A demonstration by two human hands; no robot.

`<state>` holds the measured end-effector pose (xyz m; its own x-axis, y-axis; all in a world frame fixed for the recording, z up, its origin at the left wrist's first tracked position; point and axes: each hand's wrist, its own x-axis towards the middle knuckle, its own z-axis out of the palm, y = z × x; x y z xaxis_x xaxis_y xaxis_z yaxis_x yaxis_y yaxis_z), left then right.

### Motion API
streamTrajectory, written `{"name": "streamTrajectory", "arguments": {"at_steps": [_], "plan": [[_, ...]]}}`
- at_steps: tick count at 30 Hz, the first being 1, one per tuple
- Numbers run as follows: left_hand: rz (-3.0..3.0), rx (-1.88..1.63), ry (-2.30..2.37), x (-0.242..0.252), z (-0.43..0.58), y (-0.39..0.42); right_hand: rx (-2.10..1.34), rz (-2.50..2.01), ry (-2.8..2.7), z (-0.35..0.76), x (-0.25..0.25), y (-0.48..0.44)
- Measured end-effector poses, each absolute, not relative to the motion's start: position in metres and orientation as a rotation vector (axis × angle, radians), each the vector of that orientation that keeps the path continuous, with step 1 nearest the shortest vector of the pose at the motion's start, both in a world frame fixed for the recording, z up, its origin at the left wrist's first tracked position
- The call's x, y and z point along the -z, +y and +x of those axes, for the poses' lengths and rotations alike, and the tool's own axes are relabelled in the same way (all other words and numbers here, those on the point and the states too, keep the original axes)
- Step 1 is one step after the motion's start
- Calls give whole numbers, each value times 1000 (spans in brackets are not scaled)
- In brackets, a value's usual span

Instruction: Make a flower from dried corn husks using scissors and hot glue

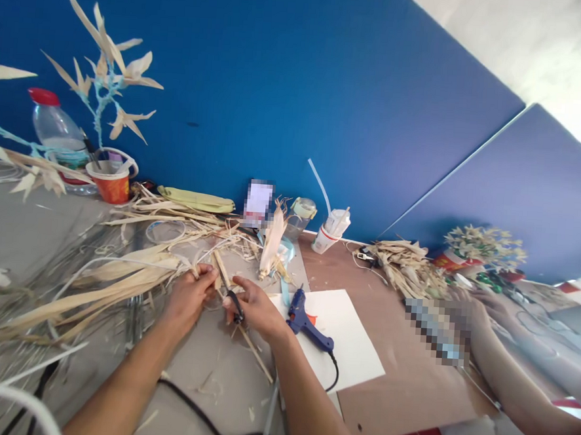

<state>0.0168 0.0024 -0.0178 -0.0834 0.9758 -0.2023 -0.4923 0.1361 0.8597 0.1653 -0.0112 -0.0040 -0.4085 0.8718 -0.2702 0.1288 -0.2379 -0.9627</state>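
My left hand (pixel 193 295) pinches a pale strip of dried corn husk at the middle of the table. Just right of it, my right hand (pixel 250 305) is closed on black-handled scissors (pixel 236 305), whose blades point up and left beside the husk. Long dried husks (pixel 114 285) lie to the left of my left hand. A blue glue gun (pixel 308 323) rests on a white sheet (pixel 356 343), right of my right hand. The tip of the strip is partly hidden by my fingers.
Behind are a red cup (pixel 110 185), a bottle (pixel 57 128), an upright husk bundle (pixel 272 243), a clear jar (pixel 301 217) and a white cup (pixel 326 238). A black cable (pixel 199 415) crosses the front. At right, another person's arms (pixel 502 375) reach in near a husk pile (pixel 400 263).
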Motion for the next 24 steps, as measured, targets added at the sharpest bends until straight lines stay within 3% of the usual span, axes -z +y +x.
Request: {"name": "streamTrajectory", "arguments": {"at_steps": [24], "plan": [[615, -1344, 974, 15, 17, 1, -1695, -1217, -1371, 163, 0, -14]]}}
